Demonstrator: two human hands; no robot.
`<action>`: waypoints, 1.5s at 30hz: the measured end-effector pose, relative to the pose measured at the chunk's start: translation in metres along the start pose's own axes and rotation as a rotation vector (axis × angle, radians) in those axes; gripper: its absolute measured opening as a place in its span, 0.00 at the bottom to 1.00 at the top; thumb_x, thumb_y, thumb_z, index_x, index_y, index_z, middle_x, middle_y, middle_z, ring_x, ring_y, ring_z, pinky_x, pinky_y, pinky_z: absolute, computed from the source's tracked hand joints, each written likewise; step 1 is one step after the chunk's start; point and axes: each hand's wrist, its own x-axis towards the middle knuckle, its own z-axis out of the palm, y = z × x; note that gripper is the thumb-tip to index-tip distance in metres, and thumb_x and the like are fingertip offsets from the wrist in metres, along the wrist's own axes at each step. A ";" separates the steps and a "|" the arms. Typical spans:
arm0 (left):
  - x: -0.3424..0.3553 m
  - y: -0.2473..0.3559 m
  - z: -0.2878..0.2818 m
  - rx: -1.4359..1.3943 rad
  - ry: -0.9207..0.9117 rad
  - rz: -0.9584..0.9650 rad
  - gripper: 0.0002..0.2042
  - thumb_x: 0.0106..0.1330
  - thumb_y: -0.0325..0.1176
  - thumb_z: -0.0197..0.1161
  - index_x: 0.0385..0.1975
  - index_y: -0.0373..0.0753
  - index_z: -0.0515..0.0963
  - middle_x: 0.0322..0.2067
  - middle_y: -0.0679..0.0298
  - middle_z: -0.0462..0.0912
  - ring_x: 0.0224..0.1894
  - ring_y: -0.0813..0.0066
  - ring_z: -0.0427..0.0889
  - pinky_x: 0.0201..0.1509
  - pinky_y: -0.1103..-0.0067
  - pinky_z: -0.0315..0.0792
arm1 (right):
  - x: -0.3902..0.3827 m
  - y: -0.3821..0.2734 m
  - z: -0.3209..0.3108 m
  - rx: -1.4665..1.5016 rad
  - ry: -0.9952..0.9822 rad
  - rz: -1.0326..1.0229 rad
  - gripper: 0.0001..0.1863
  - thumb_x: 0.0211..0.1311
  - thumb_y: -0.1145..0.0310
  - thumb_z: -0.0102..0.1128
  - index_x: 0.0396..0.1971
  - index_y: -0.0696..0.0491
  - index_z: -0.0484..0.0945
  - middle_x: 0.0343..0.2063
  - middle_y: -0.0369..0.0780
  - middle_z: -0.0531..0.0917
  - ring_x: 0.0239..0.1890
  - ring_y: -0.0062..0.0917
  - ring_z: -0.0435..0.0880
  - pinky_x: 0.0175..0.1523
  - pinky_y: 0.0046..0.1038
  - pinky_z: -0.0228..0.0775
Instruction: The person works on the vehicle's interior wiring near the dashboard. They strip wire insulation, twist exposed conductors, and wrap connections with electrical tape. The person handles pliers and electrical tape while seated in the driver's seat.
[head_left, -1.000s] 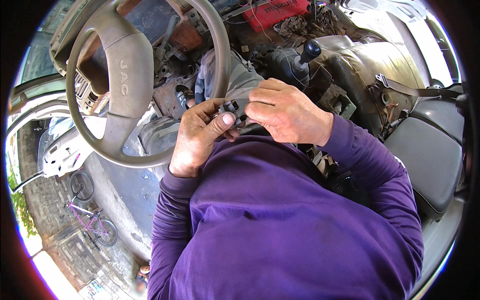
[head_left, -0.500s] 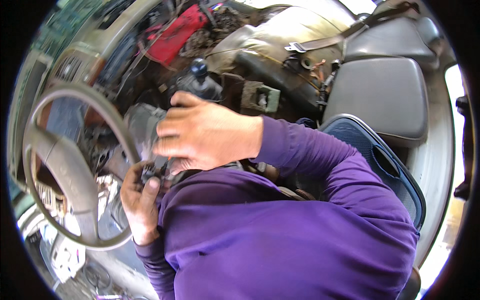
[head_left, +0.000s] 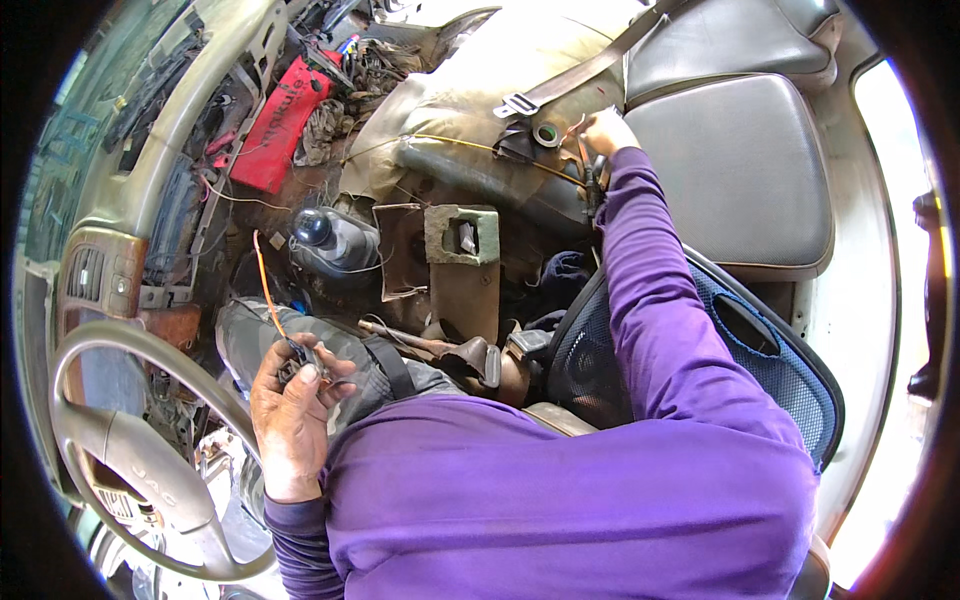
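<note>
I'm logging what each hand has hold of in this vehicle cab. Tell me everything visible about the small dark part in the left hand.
The small dark part looks like a black plastic connector, pinched between the thumb and fingers of the left hand above the person's lap, beside the steering wheel. A thin orange wire rises from it, curving up toward the gear lever. Its finer details are too small to tell.

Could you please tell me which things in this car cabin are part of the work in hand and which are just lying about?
In hand:
- left hand holding a small connector with an orange wire
- right hand reaching to a tape roll

Lying about:
- red bag
- gear knob
- steering wheel
- seat belt
</note>
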 end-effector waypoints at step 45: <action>-0.022 0.010 0.002 0.231 0.280 0.487 0.13 0.68 0.26 0.75 0.50 0.33 0.86 0.40 0.65 0.88 0.44 0.76 0.84 0.54 0.75 0.77 | -0.254 -0.312 -0.026 1.514 -0.554 -0.660 0.19 0.71 0.70 0.76 0.57 0.57 0.82 0.36 0.27 0.85 0.38 0.10 0.78 0.45 0.20 0.74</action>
